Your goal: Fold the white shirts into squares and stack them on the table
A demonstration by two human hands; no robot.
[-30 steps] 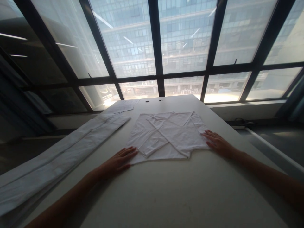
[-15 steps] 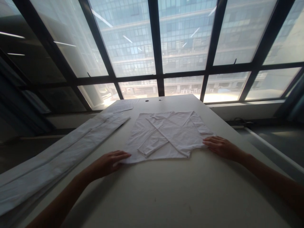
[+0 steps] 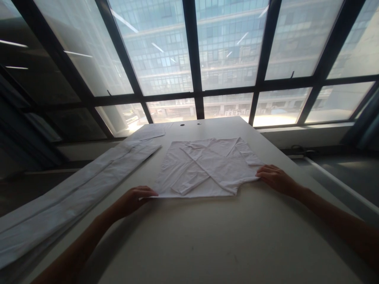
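Observation:
A white shirt lies spread on the table, its sleeve-like parts folded crosswise over the body. At its near left corner, my left hand pinches the hem between thumb and fingers. My right hand has its fingers closed on the near right corner, a little farther from me. Between the two hands the near edge runs almost straight, with a step toward the right side. Both thumbs are partly hidden by the fingers and the cloth.
The white table stretches toward large framed windows. Along its left side lie long folded white cloths, with another white piece at the far left. A small dark round hole sits near the far edge.
My left hand has drawn the near left corner slightly leftward and up, and the near edge looks straighter. The right hand has shifted a little to the right with its corner.

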